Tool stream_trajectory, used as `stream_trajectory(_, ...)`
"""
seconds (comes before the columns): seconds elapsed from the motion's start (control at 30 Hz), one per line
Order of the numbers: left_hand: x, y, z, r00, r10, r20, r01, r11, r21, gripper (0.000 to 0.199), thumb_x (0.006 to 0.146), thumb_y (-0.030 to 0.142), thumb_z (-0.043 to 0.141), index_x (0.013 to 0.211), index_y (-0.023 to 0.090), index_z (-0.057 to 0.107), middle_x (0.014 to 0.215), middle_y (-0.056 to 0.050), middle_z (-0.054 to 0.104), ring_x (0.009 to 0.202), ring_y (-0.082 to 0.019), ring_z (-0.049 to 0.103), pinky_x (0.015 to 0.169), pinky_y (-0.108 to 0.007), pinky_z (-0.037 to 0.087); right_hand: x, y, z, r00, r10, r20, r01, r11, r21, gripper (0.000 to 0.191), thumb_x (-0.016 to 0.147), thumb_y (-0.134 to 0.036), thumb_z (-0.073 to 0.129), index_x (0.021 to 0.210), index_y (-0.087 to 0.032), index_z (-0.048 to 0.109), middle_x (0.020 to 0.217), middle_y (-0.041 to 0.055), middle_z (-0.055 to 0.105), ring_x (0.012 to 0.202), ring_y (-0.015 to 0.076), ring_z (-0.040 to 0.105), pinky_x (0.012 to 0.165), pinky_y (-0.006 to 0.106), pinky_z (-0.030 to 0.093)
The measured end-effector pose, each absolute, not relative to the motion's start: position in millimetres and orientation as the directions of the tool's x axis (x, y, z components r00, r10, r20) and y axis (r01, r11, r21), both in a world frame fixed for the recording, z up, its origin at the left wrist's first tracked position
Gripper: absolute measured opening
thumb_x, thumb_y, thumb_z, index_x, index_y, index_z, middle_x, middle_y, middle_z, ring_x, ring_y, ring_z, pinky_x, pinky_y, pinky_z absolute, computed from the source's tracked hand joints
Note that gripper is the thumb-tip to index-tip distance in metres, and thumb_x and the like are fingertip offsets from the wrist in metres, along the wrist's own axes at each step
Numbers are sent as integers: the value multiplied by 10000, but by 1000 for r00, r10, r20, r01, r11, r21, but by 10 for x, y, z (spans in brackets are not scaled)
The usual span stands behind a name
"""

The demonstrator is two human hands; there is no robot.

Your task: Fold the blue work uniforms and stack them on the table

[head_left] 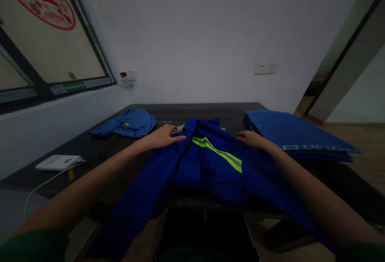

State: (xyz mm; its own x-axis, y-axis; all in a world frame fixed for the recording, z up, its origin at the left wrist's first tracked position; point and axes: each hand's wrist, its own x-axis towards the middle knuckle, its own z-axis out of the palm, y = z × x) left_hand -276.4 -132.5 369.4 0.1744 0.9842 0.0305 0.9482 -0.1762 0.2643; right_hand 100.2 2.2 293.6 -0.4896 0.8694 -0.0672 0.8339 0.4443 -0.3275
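A dark blue work jacket with a yellow-green and grey reflective stripe lies over the near part of the black table. Both its sleeves hang past the front edge. My left hand is at the jacket's upper left; its thumb lies over the cloth, the fingers bent at the edge. At the upper right edge, my right hand has its fingers curled in on the fabric, their tips partly hidden. A small beige patch shows by the collar, too dim to name.
Folded lighter blue cloth lies at the back left. A stack of flat blue bags or sheets with white lettering is on the right. A white device with a cable sits at the left edge. Wall sockets are behind.
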Motion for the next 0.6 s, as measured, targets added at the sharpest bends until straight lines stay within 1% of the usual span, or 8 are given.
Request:
stream_trajectory(0.1, -2556, -1414, 3612, 130, 991, 9, 991, -130, 43, 756, 727, 589, 623, 1286, 89, 523, 1266, -226, 551, 1108, -365, 592, 893, -395, 472, 638, 161, 2918, -508, 859, -69, 799, 440, -410, 347, 905, -323, 457, 1030, -116, 707, 1011, 107, 725, 907, 227, 666, 804, 269, 490)
stream_trajectory(0.13, -2561, -1430, 3579, 101, 995, -5, 995, -101, -2, 735, 728, 521, 649, 1307, 93, 501, 1275, -231, 537, 1101, -362, 599, 878, -389, 480, 557, 187, 2901, -510, 857, -67, 790, 437, -430, 342, 905, -330, 458, 1006, -121, 709, 972, 95, 731, 875, 218, 666, 782, 263, 493)
stream_trajectory(0.2, -2673, -1422, 3530, 77, 997, -7, 997, -77, -31, 662, 745, 381, 651, 1321, 102, 482, 1259, -223, 551, 1072, -334, 621, 853, -360, 490, 460, 206, 2866, -519, 852, -72, 777, 435, -454, 322, 894, -353, 482, 957, -137, 713, 894, 74, 736, 814, 201, 664, 733, 251, 498)
stream_trajectory(0.3, -3009, -1326, 3540, 58, 998, 28, 998, -58, 19, 506, 751, 254, 616, 1232, 104, 562, 1128, -183, 651, 1001, -293, 653, 820, -325, 494, 457, 183, 2848, -529, 842, -102, 735, 395, -551, 273, 826, -386, 585, 871, -148, 711, 824, 60, 733, 747, 196, 656, 681, 257, 507)
stream_trajectory(0.37, -3256, -1244, 3607, 29, 999, 31, 998, -30, 57, 342, 750, 244, 603, 1064, 119, 658, 996, -148, 707, 928, -281, 672, 787, -315, 496, 523, 159, 2882, -541, 831, -125, 666, 333, -667, 262, 759, -399, 653, 835, -154, 701, 802, 47, 729, 715, 195, 650, 664, 269, 514)
stream_trajectory(0.43, -3467, -1182, 3716, 6, 998, 56, 994, -12, 104, 218, 750, 276, 598, 893, 149, 703, 895, -119, 728, 863, -275, 681, 758, -309, 496, 613, 134, 2969, -545, 828, -129, 600, 278, -750, 287, 699, -412, 696, 824, -154, 694, 779, 37, 722, 685, 193, 643, 646, 283, 518)
stream_trajectory(0.5, -3615, -1160, 3863, -7, 990, 138, 987, -15, 158, 188, 744, 311, 588, 800, 178, 708, 840, -96, 732, 819, -271, 683, 743, -307, 493, 707, 95, 3112, -532, 841, -99, 570, 269, -777, 316, 660, -432, 716, 808, -155, 689, 756, 30, 712, 656, 190, 633, 624, 290, 515)
stream_trajectory(0.6, -3711, -1203, 4125, -21, 952, 306, 981, -38, 188, 215, 753, 342, 536, 766, 200, 697, 821, -78, 726, 817, -270, 674, 759, -315, 487, 818, -37, 3386, -517, 856, -19, 567, 326, -757, 316, 641, -451, 721, 771, -167, 669, 734, 24, 695, 640, 184, 616, 594, 284, 500)
